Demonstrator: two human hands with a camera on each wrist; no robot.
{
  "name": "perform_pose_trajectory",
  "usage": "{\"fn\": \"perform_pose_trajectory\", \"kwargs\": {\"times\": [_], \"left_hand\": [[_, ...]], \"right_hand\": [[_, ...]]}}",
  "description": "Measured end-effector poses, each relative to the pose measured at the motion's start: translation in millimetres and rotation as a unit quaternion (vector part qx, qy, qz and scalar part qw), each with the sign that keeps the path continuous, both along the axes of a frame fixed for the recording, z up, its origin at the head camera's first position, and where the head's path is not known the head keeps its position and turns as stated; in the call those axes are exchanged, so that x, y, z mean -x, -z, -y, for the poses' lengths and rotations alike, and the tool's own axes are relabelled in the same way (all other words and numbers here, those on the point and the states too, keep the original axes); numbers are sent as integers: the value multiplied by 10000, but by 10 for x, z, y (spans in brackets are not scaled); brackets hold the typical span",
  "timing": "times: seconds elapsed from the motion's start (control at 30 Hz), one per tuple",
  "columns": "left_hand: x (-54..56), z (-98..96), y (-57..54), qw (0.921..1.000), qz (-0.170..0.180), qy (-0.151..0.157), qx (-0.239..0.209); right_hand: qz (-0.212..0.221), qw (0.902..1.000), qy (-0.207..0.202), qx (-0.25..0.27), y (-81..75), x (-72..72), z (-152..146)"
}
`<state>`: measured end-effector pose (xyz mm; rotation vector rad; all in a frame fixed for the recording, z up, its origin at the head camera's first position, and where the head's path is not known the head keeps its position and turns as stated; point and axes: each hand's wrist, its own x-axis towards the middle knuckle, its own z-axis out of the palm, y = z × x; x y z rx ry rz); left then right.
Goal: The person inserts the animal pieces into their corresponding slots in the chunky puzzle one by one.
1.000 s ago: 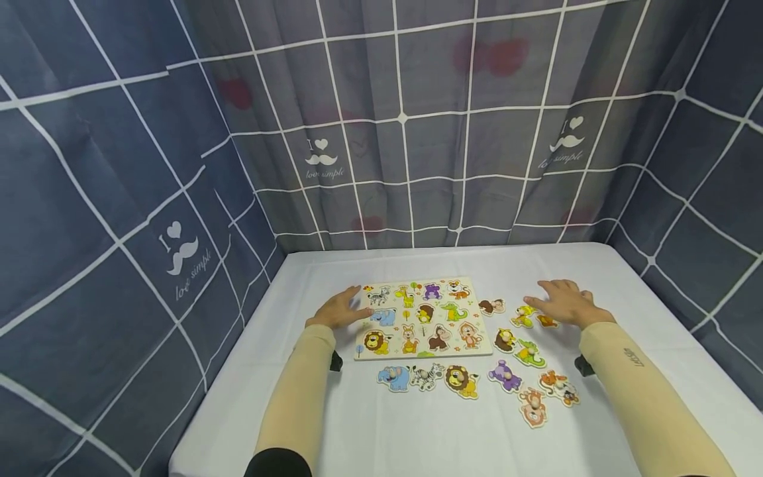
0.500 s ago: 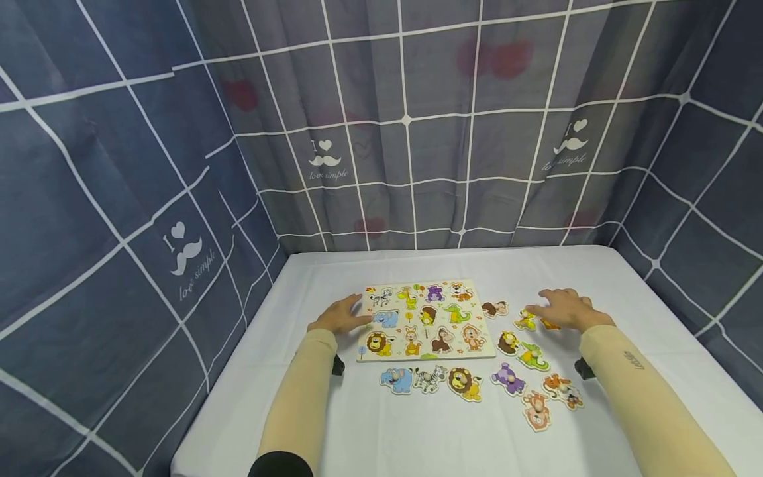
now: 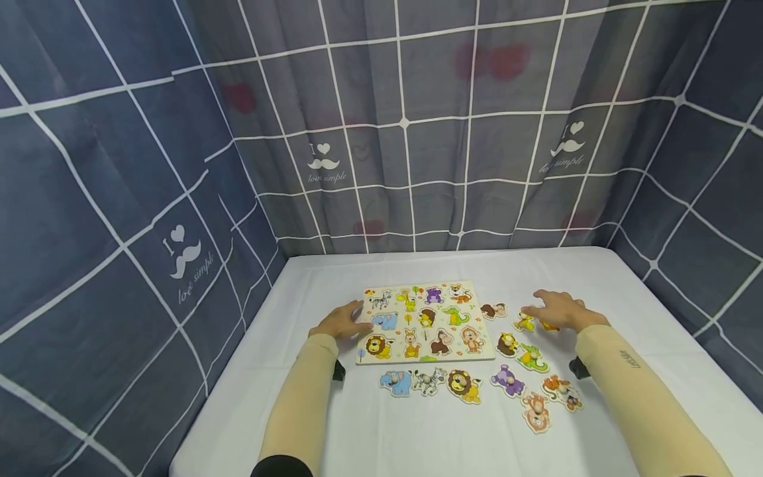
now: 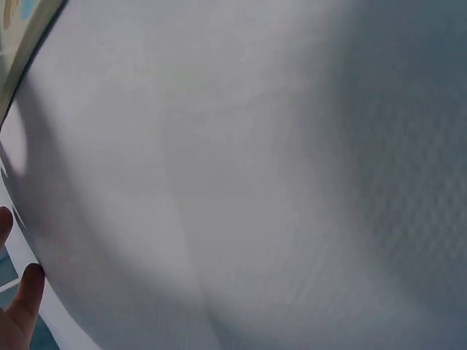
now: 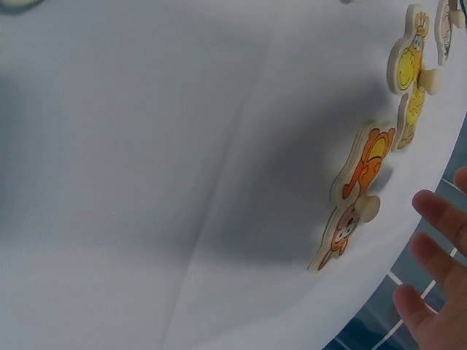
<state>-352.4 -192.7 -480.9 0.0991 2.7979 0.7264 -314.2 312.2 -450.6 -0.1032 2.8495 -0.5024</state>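
A wooden puzzle board (image 3: 398,336) with animal pictures lies flat on the white table. My left hand (image 3: 340,321) is at its left edge, fingers loosely spread, with the thumb by the printed elephant; whether it touches the board I cannot tell. My right hand (image 3: 563,310) hovers with spread fingers over a yellow giraffe piece (image 3: 524,322) and an orange kangaroo piece (image 5: 368,157), which it partly hides in the head view. Both pieces have wooden knobs. Neither hand holds anything. In the left wrist view only fingertips (image 4: 29,288) and a board corner show.
Before the board lie elephant (image 3: 396,383), zebra (image 3: 428,381) and lion (image 3: 464,386) pieces. Hedgehog (image 3: 507,344), crocodile (image 3: 532,358), purple hippo (image 3: 508,381), monkey (image 3: 536,412) and tiger (image 3: 563,392) pieces lie right, a brown piece (image 3: 493,310) beside the board. Checked curtains (image 3: 435,152) enclose the table.
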Motion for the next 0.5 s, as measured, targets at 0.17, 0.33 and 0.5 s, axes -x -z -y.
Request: {"fn": "perform_pose_trajectory", "kwargs": {"times": [0.17, 0.33, 0.5], "left_hand": [[-32, -17, 9, 9999, 80, -90, -20], [-40, -41, -30, 9998, 98, -160, 23], [-37, -35, -1, 10000, 10, 41, 83]], "right_hand": [[-86, 10000, 27, 1, 28, 20, 1], [-119, 9999, -10, 40, 28, 30, 2], [-199, 9998, -1, 97, 25, 68, 43]]}}
